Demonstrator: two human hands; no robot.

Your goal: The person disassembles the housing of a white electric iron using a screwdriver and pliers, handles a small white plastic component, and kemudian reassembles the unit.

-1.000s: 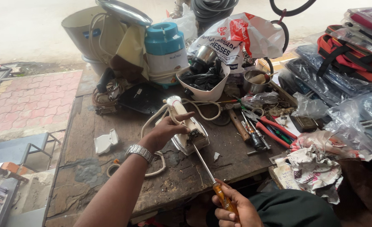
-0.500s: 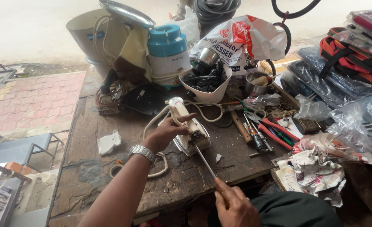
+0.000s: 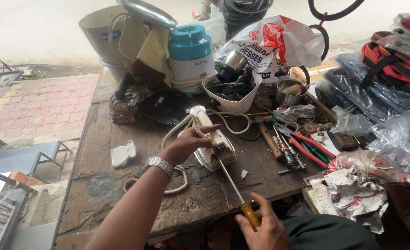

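Left hand (image 3: 186,144) grips iron (image 3: 212,139); right hand (image 3: 260,227) grips screwdriver (image 3: 237,192).

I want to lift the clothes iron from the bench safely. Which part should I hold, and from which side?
Probably grip the white handle of the clothes iron from above on its left side, where the left hand holds it. The handle runs along the top. The screwdriver in the right hand meets the near end, so avoid coming from there.
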